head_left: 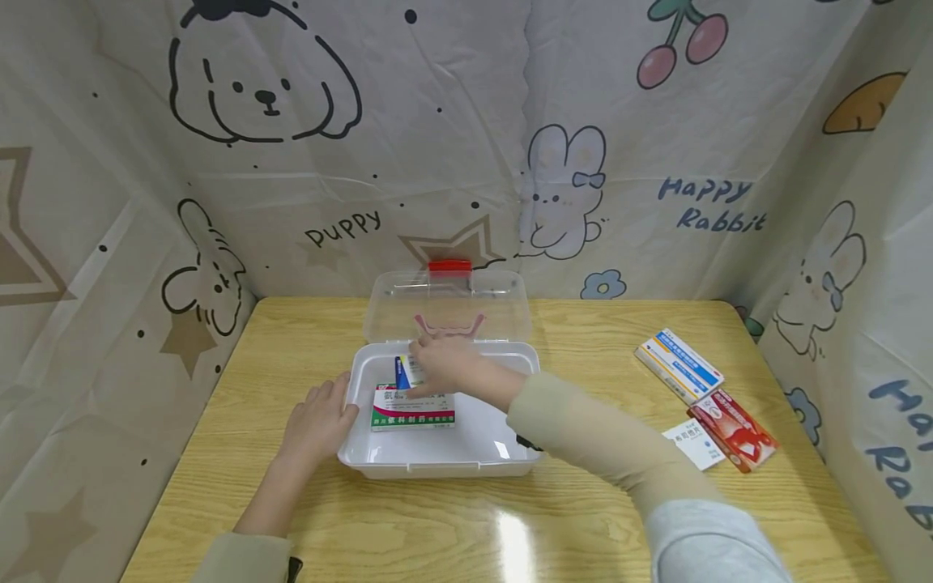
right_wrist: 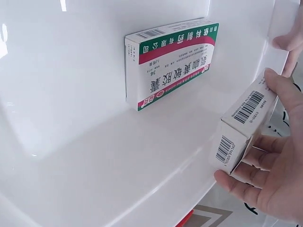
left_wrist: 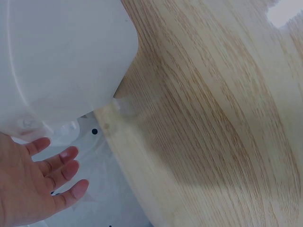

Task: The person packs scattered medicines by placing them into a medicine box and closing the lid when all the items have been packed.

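Observation:
A white plastic storage box (head_left: 474,445) stands on the table, its clear lid (head_left: 394,308) swung back behind it. My right hand (head_left: 450,368) reaches into it and grips a small white medicine box (right_wrist: 248,106), whose blue and yellow end shows in the head view. Thumb and fingers press on opposite sides of that carton. Flat on the container's floor, right beside it, lies a green, white and red medicine box (right_wrist: 175,61). My left hand (head_left: 318,417) rests at the container's left rim, its fingers (left_wrist: 61,163) loosely extended along the outside.
On the right of the table lie a blue and white medicine box (head_left: 679,364), a red one (head_left: 736,429) and a white one (head_left: 696,443), close together. The lid has a red latch (head_left: 449,265) and a pink handle. Printed fabric (head_left: 437,162) hangs around the table.

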Available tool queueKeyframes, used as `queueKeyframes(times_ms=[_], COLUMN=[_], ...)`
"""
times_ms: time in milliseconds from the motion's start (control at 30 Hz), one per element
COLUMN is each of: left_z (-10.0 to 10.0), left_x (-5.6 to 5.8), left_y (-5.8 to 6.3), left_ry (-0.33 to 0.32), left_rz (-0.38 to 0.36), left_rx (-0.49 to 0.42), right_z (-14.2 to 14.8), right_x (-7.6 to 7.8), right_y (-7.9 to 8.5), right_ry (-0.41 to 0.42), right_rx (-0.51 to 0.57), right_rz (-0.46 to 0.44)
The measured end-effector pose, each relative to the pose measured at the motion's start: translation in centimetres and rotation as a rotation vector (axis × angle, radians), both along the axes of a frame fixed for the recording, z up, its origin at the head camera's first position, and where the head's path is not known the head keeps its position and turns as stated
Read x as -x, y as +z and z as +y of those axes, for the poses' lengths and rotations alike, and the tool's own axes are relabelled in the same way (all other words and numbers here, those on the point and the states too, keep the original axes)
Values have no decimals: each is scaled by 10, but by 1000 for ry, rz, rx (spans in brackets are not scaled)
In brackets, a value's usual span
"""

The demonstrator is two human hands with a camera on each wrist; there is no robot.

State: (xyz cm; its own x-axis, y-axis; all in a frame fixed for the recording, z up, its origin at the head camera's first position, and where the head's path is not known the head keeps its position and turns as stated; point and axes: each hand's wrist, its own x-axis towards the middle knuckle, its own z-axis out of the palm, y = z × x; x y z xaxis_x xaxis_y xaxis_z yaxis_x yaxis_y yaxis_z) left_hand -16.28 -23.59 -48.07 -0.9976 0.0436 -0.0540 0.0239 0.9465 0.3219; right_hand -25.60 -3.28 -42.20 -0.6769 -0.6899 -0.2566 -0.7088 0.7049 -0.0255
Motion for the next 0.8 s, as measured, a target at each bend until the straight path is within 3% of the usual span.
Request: queueKeyframes(times_ms=[233,800], left_z=[-1,0], left_x=[1,0], left_y=[-1,0], left_ry=[7,3], left_rz=[-8,-9], left_rx=[-9,-29], right_z=[-13,-37], right_x=[1,1], right_y=[-9,-34], right_ry=[-4,65], right_rx=[23,-54], right_rz=[-35,-24])
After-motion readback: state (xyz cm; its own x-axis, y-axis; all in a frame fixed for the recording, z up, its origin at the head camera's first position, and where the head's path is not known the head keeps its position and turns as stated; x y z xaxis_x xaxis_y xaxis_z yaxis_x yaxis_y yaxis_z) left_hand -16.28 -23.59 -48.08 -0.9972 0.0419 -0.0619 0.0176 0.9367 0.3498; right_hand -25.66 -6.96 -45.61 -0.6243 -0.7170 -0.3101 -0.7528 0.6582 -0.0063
